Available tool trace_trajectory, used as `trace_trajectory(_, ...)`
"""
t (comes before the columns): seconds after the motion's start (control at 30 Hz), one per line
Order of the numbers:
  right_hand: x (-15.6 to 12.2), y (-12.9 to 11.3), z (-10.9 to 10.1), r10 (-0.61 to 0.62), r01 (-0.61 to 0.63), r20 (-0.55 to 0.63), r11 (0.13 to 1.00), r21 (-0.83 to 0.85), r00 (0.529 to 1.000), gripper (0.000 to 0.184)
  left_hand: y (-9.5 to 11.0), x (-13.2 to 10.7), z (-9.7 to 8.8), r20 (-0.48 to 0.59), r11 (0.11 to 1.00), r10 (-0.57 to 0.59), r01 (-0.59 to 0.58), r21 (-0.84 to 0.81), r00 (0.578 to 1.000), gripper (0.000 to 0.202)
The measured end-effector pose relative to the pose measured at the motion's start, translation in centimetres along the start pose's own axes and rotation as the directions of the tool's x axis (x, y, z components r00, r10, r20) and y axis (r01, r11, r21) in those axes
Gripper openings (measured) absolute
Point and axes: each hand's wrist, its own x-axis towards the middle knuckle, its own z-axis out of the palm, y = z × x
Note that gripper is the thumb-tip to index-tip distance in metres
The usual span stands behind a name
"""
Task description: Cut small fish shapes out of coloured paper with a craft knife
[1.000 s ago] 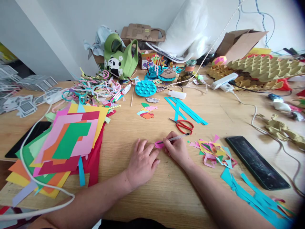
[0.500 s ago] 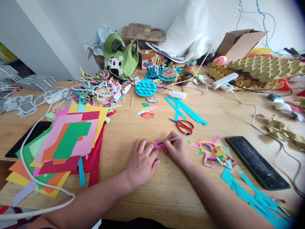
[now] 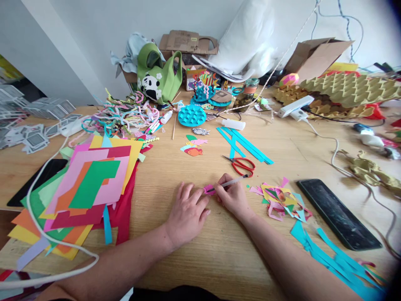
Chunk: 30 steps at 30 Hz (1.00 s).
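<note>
A pen (image 3: 233, 181) with a pale barrel is pinched in my right hand (image 3: 232, 196), its tip on a small magenta paper cutout (image 3: 209, 190). Flat on the wood lies my left hand (image 3: 188, 211), fingers apart, fingertips close to the cutout's left edge; whether they touch it I cannot tell. Beyond my right hand rest red-handled scissors (image 3: 242, 166). Farther back is a group of coloured paper fish (image 3: 194, 151), with a grey patterned fish (image 3: 201, 131) behind them.
Stacked coloured paper (image 3: 94, 184) covers the left side. Paper scraps (image 3: 282, 200), a black phone (image 3: 338, 213) and blue strips (image 3: 328, 259) lie right. Behind stand a blue painted egg-carton disc (image 3: 191, 116), a white bottle (image 3: 233, 124) and a green panda bag (image 3: 159, 79). A white cable (image 3: 34, 217) loops at left.
Almost nothing differs. The pen tilts very slightly in my right hand, while my left hand stays in place.
</note>
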Motion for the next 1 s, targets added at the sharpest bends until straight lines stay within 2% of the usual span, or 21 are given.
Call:
trace_trajectory(0.4, 0.07, -0.10, 0.03, -0.042, 0.042, 0.032, 0.999, -0.005, 0.999, 0.015, 0.00, 0.09, -0.17, 0.025, 1.000, 0.000, 0.000, 0.004, 1.000, 0.031)
trace_trajectory(0.67, -0.10, -0.06, 0.09, -0.033, 0.034, -0.021, 0.997, 0.067, 0.999, 0.016, -0.05, -0.04, -0.07, -0.007, 1.000, -0.011, 0.011, 0.017, 1.000, 0.031)
trace_trajectory(1.0, 0.06, 0.08, 0.25, -0.013, 0.011, 0.022, 0.995, 0.097, 1.000, 0.018, -0.14, -0.11, 0.13, -0.028, 1.000, -0.001, 0.002, 0.023, 1.000, 0.029)
